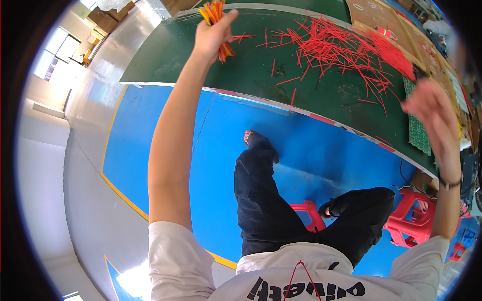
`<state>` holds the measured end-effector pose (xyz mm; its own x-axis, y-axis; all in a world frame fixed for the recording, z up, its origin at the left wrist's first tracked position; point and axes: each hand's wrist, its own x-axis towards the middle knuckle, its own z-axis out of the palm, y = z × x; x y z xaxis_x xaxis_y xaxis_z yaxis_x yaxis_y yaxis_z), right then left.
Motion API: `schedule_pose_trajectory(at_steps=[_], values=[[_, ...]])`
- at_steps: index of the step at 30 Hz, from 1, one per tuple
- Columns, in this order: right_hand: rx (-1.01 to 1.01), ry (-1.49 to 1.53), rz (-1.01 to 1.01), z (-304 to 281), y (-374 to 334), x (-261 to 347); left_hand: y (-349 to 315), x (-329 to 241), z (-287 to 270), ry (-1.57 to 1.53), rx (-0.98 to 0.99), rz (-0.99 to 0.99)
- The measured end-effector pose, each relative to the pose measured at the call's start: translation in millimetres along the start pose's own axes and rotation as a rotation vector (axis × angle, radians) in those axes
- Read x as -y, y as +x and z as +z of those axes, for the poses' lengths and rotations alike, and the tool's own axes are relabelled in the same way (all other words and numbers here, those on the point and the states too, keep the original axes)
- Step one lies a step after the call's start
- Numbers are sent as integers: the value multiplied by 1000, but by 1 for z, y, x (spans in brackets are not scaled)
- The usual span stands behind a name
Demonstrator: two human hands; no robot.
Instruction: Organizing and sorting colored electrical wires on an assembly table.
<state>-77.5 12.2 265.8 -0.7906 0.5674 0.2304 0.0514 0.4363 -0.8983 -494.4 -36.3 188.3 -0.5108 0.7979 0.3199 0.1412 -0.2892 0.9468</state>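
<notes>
My left hand is closed around a bundle of thin red, orange and yellow wire-like pieces, above the far left part of the green tabletop. Ends of the bundle stick out above and below the fist. On the table, right of that hand, lies a loose heap of thin red wire-like pieces, with strays scattered around it. My right hand is smeared by motion at the table's right side, near a green perforated board. Its fingers cannot be made out.
A denser red bundle lies at the heap's right end. Brown boards stand along the table's back right. Red plastic stools are on the blue floor, one partly beneath me. The table's near edge runs before my legs.
</notes>
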Motion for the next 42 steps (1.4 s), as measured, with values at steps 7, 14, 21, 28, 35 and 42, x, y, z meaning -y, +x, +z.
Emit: schedule_pose_trajectory(at_steps=[7,14,21,28,35,42], values=[[367,494,302,26,-153,-8,10,-32,-29,-205,169,-38],[-100,593,679,86,-235,-93,-18,-11,-16,12,-111,13],[-98,498,651,81,-263,-132,-43,-40,-34,-258,-72,44],[-133,-1188,905,103,-289,-156,-200,-60,-24,-768,16,168],[146,-974,782,119,-297,-157,-238,-70,-15,-942,-353,18],[27,20,306,153,-188,-112,-259,-34,45,-1251,-193,-134]])
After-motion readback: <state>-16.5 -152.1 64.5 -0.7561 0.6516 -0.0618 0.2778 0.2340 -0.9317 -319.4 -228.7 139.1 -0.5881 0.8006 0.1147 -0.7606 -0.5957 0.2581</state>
